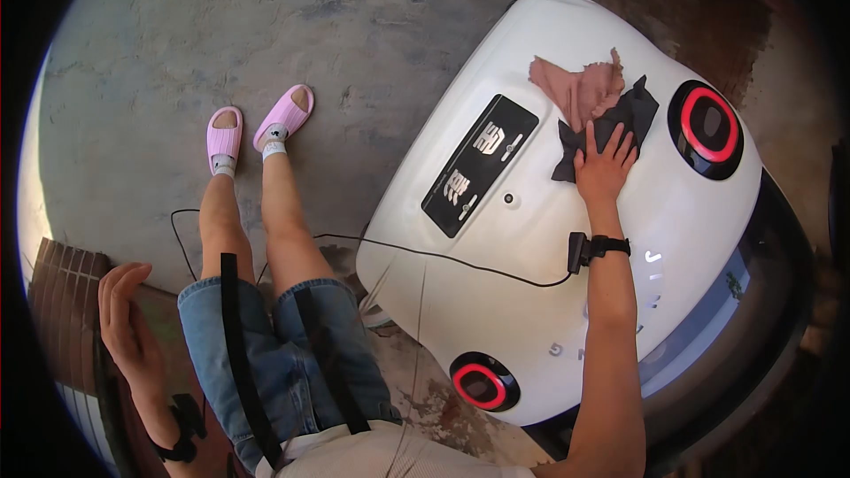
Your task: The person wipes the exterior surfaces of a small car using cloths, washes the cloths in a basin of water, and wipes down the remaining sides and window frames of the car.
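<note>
My right hand (605, 164) lies with spread fingers on a dark grey cloth (633, 115), pressing it against the back of a white car (531, 292). A crumpled pinkish-brown cloth (580, 88) adjoins the dark one; whether they are one piece I cannot tell. Below and left of the cloth is a black number plate panel (481, 165) with pale characters. My left hand (128, 323) hangs away from the car at the left, fingers loosely bent, nothing visible in it.
A round red tail light (706, 130) sits right of the cloth, another tail light (483, 381) lower down. A thin black cable (443, 258) runs from my right wrist device (580, 252) across the car to my legs. My pink slippers (285, 115) stand on the concrete floor (354, 35).
</note>
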A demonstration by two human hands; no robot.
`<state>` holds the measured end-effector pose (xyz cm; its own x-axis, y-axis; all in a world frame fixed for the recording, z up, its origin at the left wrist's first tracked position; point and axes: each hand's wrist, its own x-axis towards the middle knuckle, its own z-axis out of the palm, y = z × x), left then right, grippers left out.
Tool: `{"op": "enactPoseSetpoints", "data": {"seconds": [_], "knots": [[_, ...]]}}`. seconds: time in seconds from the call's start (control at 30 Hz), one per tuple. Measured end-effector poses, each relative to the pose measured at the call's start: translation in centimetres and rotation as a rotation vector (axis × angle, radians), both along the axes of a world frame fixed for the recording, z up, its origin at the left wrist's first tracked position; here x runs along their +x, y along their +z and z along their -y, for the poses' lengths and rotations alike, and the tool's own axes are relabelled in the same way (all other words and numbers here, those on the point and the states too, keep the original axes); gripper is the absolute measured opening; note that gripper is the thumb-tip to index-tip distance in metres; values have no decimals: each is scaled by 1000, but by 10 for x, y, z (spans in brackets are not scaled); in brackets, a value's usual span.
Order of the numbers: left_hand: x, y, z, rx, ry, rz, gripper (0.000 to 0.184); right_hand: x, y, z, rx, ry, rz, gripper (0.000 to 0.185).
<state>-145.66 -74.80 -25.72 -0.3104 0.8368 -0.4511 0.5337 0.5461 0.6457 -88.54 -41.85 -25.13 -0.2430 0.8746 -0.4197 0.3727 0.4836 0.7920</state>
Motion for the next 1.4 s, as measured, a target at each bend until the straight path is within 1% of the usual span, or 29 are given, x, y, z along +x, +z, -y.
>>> {"op": "enactPoseSetpoints", "data": {"seconds": [0.03,0.1,0.13,0.2,0.23,0.33,0.37,0.43,0.5,0.53,0.57,0.6,0.63,0.67,0.7,0.77,0.8,0.83,0.9,0.93,0.97,1.0,1.1,1.13,1.17,1.23,1.27,1.33,1.4], "knots": [[0,-1,0,11,-15,9,38,-3,-11,-13,16,-39,46,56],[3,-2,-3,10,-34,26,38,-3,-34,5,-36,-88,-66,53],[5,-2,-6,-5,-17,49,37,-1,-42,28,-134,-77,-152,51],[11,-3,-13,0,7,96,37,-13,-39,97,-354,-135,-279,54],[11,-1,-15,-4,8,98,37,-18,-35,137,-455,-203,-268,56],[0,4,-22,44,-87,114,37,-12,-2,268,-808,-314,-322,50],[-8,6,-21,45,-86,104,37,-2,14,312,-923,-304,-272,51],[-22,8,-18,25,-56,94,37,17,41,375,-1094,-470,55,44],[-37,3,-10,-4,-85,75,38,20,58,367,-1003,-412,-29,42],[-40,0,-7,-11,-81,34,39,27,58,350,-887,-352,-146,40],[-44,-5,-6,-19,-77,-9,39,18,58,319,-769,-295,-182,43],[-49,-11,-3,12,-129,-42,39,6,55,284,-598,-299,-211,42],[-47,-10,-7,8,-149,-41,39,-1,50,248,-456,-241,-228,50],[-42,-8,-11,-35,-140,-6,37,-16,44,215,-358,-225,-201,59],[-36,-6,-14,-76,-125,26,34,-19,30,195,-283,-175,-196,62],[-22,-9,-15,-19,-187,57,37,-18,-2,192,-236,-186,-216,59],[-15,-11,-12,39,-228,93,39,-19,-22,200,-209,-191,-289,58],[-10,-13,-7,31,-231,79,39,-21,-39,213,-184,-195,-361,57],[-1,-14,7,50,-293,95,39,-24,-60,259,-397,-211,-303,47],[5,-14,19,35,-300,105,34,-20,-74,290,-511,-185,-247,45],[5,-14,28,26,-301,102,34,-11,-83,326,-631,-228,-369,46],[6,-13,37,19,-297,81,34,-5,-91,361,-634,-198,-451,46],[12,-6,73,17,-248,11,34,6,-76,435,-852,-234,-336,43],[17,-4,85,23,-210,-17,34,21,-67,462,-892,-207,-344,40],[23,-2,96,36,-204,-23,34,30,-56,484,-923,-136,-305,36],[39,3,122,103,-154,-100,37,54,-37,526,-1008,-43,-205,34],[49,4,136,123,-146,-105,37,64,-36,529,-988,-32,-205,34],[73,2,166,128,-76,-8,38,73,-42,517,-1057,-44,-346,30],[97,-2,190,132,-88,16,37,54,-69,477,-902,3,-401,29]]}}
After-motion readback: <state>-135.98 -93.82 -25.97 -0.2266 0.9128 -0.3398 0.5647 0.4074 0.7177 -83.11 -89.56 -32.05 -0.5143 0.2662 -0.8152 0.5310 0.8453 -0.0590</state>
